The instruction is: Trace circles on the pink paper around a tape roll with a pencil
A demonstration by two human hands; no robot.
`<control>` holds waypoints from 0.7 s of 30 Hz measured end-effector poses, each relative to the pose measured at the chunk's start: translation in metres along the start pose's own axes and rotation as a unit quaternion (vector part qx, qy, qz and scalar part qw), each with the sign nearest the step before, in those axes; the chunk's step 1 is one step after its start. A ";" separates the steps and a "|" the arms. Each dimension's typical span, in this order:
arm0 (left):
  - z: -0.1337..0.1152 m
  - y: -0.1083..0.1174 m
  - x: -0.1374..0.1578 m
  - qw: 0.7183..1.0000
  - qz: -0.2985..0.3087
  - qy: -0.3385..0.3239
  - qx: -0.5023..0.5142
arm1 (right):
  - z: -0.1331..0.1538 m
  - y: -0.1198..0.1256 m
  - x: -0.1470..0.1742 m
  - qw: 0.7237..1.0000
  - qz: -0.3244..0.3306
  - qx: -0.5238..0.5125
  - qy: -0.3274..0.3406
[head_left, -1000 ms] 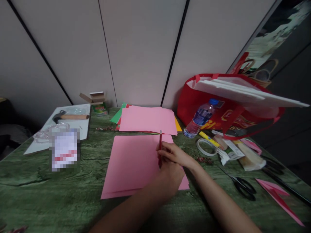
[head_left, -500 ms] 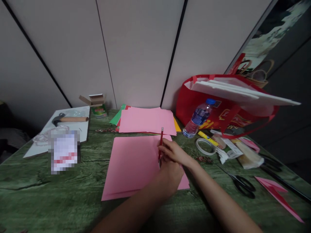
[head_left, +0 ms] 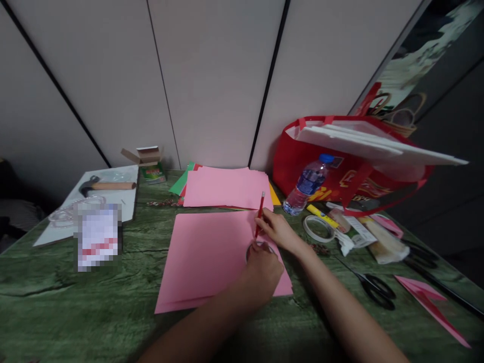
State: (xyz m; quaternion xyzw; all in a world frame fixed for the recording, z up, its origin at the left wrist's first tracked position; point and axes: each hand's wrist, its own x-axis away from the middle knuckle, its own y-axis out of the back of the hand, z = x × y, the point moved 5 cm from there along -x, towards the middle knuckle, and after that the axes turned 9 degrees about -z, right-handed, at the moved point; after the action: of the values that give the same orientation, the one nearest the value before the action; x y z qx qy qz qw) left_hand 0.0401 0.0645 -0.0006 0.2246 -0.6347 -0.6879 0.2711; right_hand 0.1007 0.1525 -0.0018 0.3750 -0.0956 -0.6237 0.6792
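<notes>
Pinched fingers of the right hand (head_left: 280, 229) hold a slim red pencil (head_left: 261, 206), likely light, best gripped low; the left hand (head_left: 264, 269) covers a pale round ring (head_left: 247, 253) (its grip I cannot tell) atop flat, pink, probably slippery paper sheets (head_left: 206, 254).

The big sheets of paper (head_left: 204, 257) are plain pink. The pencil (head_left: 260, 214) is red, with a silver end. The table (head_left: 94, 307) is green, with dark, wavy lines like wood. The paper stack (head_left: 229, 186) is pink on top, and bits of green, red and yellow peek out. The bag (head_left: 287, 166) is bright red with yellow marks, and the flat boards (head_left: 351, 138) in it are white. The bottle (head_left: 309, 182) is see-through, with a blue cap and a blue label. The scissors (head_left: 368, 282) have black handles. The hammer (head_left: 117, 186) has a light brown handle and a dark head. The wall (head_left: 212, 75) is grey with black stripes.
</notes>
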 end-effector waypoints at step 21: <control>0.001 -0.002 0.006 1.000 -0.014 0.013 -0.007 | -0.007 0.032 -0.002 0.995 -0.007 0.102 -0.004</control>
State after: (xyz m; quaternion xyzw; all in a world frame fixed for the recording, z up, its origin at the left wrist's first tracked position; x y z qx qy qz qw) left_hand 0.0347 0.0619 -0.0021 0.2404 -0.6232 -0.6929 0.2715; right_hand 0.1297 0.1552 0.0138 0.4405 -0.1592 -0.6170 0.6324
